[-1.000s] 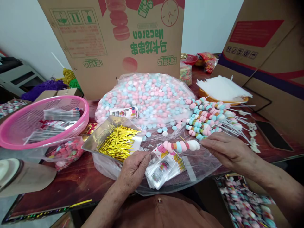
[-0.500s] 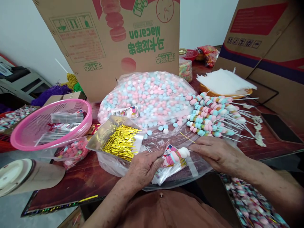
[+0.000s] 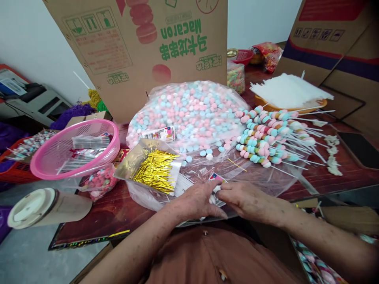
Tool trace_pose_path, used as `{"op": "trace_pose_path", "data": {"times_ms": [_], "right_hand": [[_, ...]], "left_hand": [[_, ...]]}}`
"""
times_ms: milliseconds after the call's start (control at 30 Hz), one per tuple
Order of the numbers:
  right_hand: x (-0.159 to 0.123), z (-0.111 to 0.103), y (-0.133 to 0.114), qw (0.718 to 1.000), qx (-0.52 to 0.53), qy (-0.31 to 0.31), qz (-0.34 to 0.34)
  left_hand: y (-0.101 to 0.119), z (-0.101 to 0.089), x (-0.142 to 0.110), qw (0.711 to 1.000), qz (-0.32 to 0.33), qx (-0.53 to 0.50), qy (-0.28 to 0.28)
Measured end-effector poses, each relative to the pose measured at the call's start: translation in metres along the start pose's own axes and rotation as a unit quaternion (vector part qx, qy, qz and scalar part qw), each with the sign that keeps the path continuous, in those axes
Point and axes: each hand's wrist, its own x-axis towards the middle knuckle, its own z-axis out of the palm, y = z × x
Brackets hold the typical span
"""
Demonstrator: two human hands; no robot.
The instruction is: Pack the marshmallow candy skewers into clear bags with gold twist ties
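Observation:
My left hand (image 3: 197, 202) and my right hand (image 3: 245, 198) meet at the near table edge, fingers closed over a small printed clear bag (image 3: 217, 179) with a marshmallow skewer pushed into it. Only the bag's top corner and a bit of white candy show between the fingers. Left of my hands lies a pile of gold twist ties (image 3: 155, 170) on a clear bag. Beyond it sits a big plastic bag of pink and blue marshmallows (image 3: 192, 114). A pile of finished marshmallow skewers (image 3: 269, 138) lies to the right.
A pink basket (image 3: 74, 152) with flat packets stands at left, a capped paper cup (image 3: 44, 209) lies on its side near it. A "Macaron" cardboard box (image 3: 142, 43) stands behind; another box (image 3: 334, 47) at right. White sheets (image 3: 290, 92) rest on an orange tray.
The skewer has slid left into the printed bag until almost hidden. My right hand has moved left to meet my left hand over the bag. The camera has tilted down slightly.

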Motion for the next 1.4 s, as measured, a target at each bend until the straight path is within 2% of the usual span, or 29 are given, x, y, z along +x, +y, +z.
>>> {"op": "trace_pose_path", "data": {"times_ms": [100,200,267,400,500,600,700,767,833,900,1000,1067,1133,1267,1400], "right_hand": [[-0.004,0.004,0.004,0.997,0.041,0.047,0.034],[-0.009,0.002,0.007,0.991,0.099,0.081,0.038],[-0.008,0.002,0.003,0.992,0.095,0.074,0.032],[0.003,0.004,-0.007,0.998,0.019,0.051,0.007],[0.004,0.001,-0.004,0.995,-0.039,0.093,0.013],[-0.001,-0.003,0.002,0.988,-0.093,0.119,0.014],[0.001,0.001,-0.003,0.989,-0.093,0.114,0.004],[0.008,0.007,-0.009,0.990,-0.083,0.111,0.001],[0.016,0.011,-0.012,0.992,-0.067,0.108,-0.006],[0.021,0.010,-0.010,0.993,-0.032,0.109,-0.023],[0.019,-0.002,-0.003,0.990,0.024,0.130,-0.048],[0.015,-0.013,0.002,0.987,0.039,0.144,-0.052],[0.014,-0.020,0.003,0.988,0.035,0.145,-0.050],[0.021,-0.023,0.001,0.990,-0.013,0.131,-0.051],[0.031,-0.015,0.002,0.990,0.003,0.132,-0.045]], "left_hand": [[0.000,-0.023,-0.015,0.993,-0.031,0.113,-0.005],[-0.001,-0.034,-0.027,0.967,-0.100,0.236,-0.010],[0.000,-0.031,-0.027,0.961,-0.128,0.244,-0.021],[0.005,-0.020,-0.013,0.969,-0.120,0.210,-0.047],[0.003,-0.022,-0.011,0.983,-0.121,0.135,-0.032],[-0.002,-0.026,-0.015,0.994,-0.086,0.064,-0.014],[-0.002,-0.016,-0.013,0.987,-0.064,0.145,-0.007],[0.001,-0.004,-0.008,0.973,-0.077,0.219,-0.010],[0.004,0.004,-0.005,0.965,-0.104,0.242,-0.009],[0.004,-0.001,-0.008,0.979,-0.094,0.184,-0.001],[0.000,-0.027,-0.026,0.999,-0.020,0.033,0.022],[-0.004,-0.043,-0.040,0.999,-0.041,0.015,0.014],[-0.007,-0.046,-0.051,0.998,-0.067,0.001,-0.007],[-0.008,-0.017,-0.052,0.982,-0.103,-0.160,0.011],[-0.011,0.011,-0.042,0.924,-0.179,-0.336,0.037]]}}
